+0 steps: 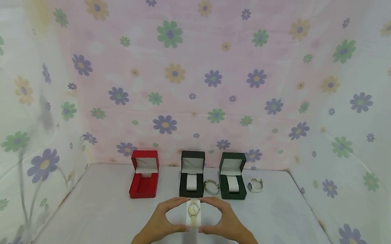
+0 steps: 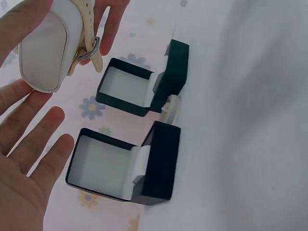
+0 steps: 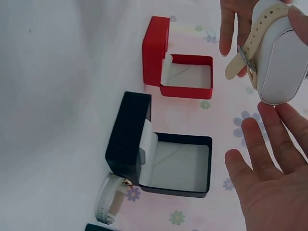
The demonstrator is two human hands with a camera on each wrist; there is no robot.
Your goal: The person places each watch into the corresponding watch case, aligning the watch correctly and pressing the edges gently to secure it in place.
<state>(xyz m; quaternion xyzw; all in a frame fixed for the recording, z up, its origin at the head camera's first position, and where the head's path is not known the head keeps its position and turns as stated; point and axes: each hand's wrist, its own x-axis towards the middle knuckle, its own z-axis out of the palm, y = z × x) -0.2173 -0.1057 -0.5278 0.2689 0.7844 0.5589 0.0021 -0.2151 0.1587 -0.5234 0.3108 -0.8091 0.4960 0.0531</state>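
A cream-strapped wristwatch point(image 1: 193, 209) with a round pale dial is wrapped around a white watch cushion point(image 2: 44, 55). My left hand point(image 1: 160, 222) pinches the cushion's left end between thumb and fingertips, its other fingers spread in the left wrist view. From the opposite side, my right hand point(image 1: 226, 224) grips the right end the same way. Both wrist views show the strap's buckle point(image 3: 247, 60) and loose tail beneath the cushion. The held watch is in front of the open black watch box point(image 1: 191, 192), its dial facing up toward the head camera.
An open red watch box point(image 1: 143, 187) at the left has an empty recess. The black box and the open green watch box point(image 1: 232, 192) each contain a white cushion. One pale-strapped watch point(image 1: 211, 187) lies between those two; a white watch point(image 1: 255, 185) lies farther right.
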